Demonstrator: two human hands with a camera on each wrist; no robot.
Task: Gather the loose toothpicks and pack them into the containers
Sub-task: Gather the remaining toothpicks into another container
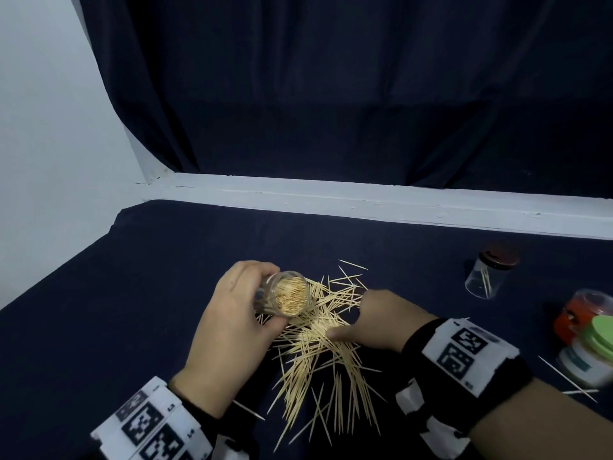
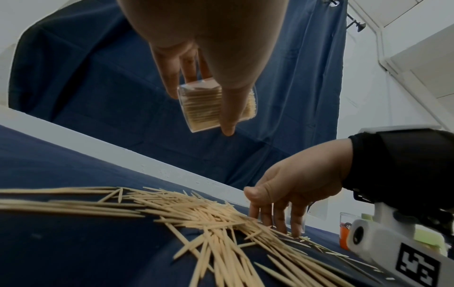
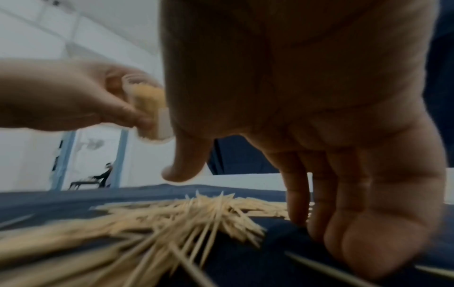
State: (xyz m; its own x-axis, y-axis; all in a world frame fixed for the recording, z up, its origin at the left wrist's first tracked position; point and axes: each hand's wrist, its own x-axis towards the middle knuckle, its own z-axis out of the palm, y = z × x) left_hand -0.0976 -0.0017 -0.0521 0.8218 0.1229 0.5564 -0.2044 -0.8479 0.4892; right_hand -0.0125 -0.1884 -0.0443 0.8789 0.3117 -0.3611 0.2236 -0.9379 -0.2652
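A heap of loose toothpicks (image 1: 326, 346) lies on the dark blue cloth at the table's middle. My left hand (image 1: 232, 313) grips a clear round container (image 1: 286, 293), tilted and packed with toothpicks, just above the heap's far left edge. The same container (image 2: 216, 105) shows in the left wrist view, held by fingers and thumb. My right hand (image 1: 381, 317) reaches down on the heap's right side, its straight fingertips (image 2: 280, 219) touching the toothpicks (image 2: 209, 217). In the right wrist view those fingers (image 3: 343, 203) press the cloth beside the toothpicks (image 3: 184, 215), thumb apart.
At the right stand a clear container with a dark brown lid (image 1: 491, 273) holding a few toothpicks, an orange container (image 1: 577, 317) and a green-lidded one (image 1: 593, 350). Stray toothpicks (image 1: 567, 378) lie near them. A white ledge (image 1: 365, 200) bounds the table's far side.
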